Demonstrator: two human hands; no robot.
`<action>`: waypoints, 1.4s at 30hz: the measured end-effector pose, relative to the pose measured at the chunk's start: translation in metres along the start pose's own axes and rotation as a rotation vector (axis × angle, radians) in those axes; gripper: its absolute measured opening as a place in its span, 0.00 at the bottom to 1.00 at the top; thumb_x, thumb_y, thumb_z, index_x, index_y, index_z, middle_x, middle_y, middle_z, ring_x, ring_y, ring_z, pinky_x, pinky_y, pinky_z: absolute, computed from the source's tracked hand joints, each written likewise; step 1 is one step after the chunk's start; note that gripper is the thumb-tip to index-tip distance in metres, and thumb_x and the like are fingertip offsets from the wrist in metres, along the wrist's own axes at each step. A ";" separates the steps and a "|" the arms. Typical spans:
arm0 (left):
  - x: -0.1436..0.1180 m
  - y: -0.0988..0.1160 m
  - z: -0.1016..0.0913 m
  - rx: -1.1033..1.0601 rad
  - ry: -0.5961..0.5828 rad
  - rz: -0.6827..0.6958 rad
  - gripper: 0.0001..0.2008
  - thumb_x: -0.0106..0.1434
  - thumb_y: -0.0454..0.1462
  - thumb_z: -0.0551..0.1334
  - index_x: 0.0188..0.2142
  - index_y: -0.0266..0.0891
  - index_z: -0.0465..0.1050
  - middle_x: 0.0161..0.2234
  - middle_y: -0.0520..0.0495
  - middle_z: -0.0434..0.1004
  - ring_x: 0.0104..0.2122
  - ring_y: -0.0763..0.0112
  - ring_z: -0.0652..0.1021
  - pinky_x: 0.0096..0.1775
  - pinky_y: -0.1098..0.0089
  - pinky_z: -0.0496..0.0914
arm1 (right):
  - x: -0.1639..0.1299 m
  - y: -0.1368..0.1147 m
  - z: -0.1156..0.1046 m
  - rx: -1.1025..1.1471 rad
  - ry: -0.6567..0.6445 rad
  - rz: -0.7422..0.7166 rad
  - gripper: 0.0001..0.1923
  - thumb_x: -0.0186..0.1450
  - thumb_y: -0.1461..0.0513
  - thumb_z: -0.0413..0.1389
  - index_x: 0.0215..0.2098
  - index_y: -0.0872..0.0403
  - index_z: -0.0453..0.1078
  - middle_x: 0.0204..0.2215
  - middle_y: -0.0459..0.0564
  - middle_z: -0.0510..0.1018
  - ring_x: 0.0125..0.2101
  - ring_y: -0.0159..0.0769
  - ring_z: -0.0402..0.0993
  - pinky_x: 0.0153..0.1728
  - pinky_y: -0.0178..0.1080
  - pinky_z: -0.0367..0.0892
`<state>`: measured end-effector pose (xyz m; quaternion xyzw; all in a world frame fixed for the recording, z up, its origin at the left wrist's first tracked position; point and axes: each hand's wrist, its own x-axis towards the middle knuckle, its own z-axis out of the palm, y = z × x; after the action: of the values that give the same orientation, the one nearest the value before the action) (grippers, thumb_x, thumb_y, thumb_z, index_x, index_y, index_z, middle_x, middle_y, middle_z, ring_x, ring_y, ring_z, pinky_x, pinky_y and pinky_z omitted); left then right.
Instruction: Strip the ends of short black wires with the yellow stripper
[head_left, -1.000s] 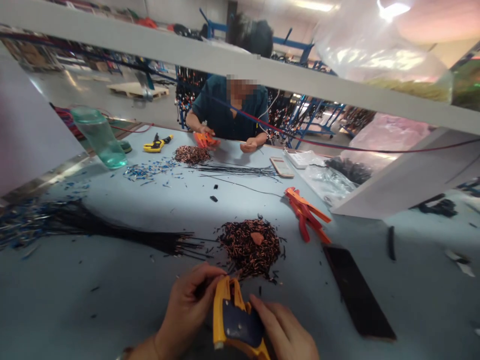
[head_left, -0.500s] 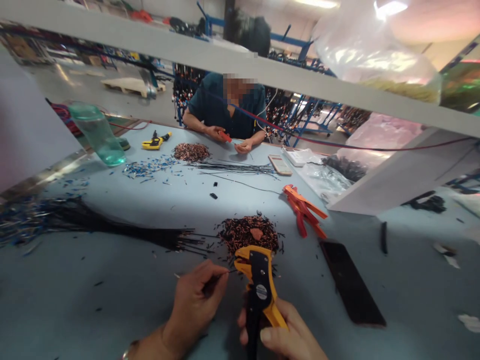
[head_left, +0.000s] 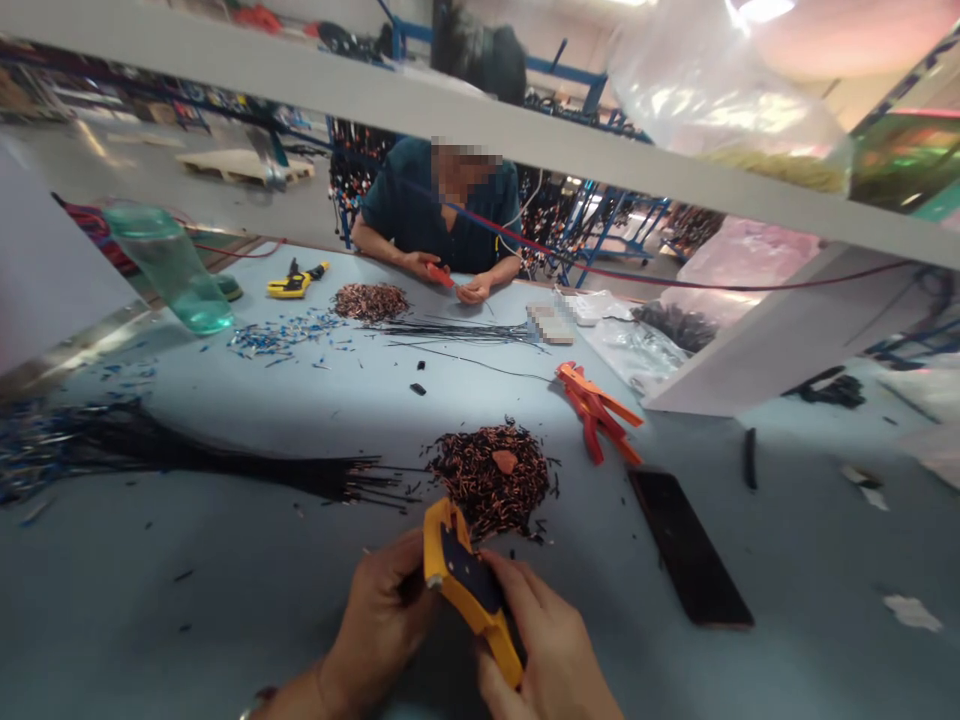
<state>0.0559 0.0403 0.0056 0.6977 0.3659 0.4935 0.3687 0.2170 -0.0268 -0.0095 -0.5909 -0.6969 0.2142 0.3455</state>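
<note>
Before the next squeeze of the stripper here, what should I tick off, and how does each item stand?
1. Right hand grips the yellow and black wire stripper: ok.
2. Left hand pinches at the tool's head: ok.
3. Wire seated in the head: cannot tell, hidden by fingers.
4. Heap of copper and black wire offcuts apart from the hands: ok.
5. Bundle of long black wires lies beside the left hand: ok.
6. Black phone apart from the tool: ok.

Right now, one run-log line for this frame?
right hand: holds yellow wire stripper | left hand: at stripper head | scrap pile just beyond | table
</note>
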 end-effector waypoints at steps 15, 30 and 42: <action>0.004 0.009 0.001 0.014 -0.030 -0.005 0.09 0.60 0.35 0.62 0.25 0.39 0.78 0.21 0.50 0.80 0.18 0.73 0.77 0.23 0.78 0.72 | 0.005 0.001 -0.007 -0.051 -0.019 -0.080 0.32 0.48 0.67 0.50 0.53 0.61 0.62 0.43 0.62 0.77 0.43 0.50 0.76 0.43 0.51 0.74; 0.001 0.000 0.005 -0.013 -0.011 -0.016 0.07 0.56 0.32 0.62 0.28 0.41 0.79 0.24 0.51 0.82 0.21 0.71 0.79 0.27 0.76 0.74 | 0.010 0.015 -0.003 -0.204 -0.025 -0.176 0.28 0.47 0.66 0.50 0.48 0.60 0.64 0.34 0.61 0.80 0.32 0.49 0.80 0.30 0.45 0.76; -0.002 -0.012 0.008 0.097 -0.054 -0.097 0.08 0.56 0.33 0.59 0.26 0.40 0.77 0.21 0.53 0.80 0.19 0.72 0.78 0.22 0.79 0.71 | 0.017 0.017 -0.004 -0.107 -0.110 -0.019 0.17 0.49 0.65 0.48 0.37 0.55 0.68 0.25 0.54 0.80 0.24 0.43 0.77 0.23 0.38 0.68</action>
<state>0.0612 0.0427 -0.0074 0.7092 0.4128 0.4376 0.3675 0.2301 -0.0073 -0.0149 -0.5891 -0.7309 0.2055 0.2766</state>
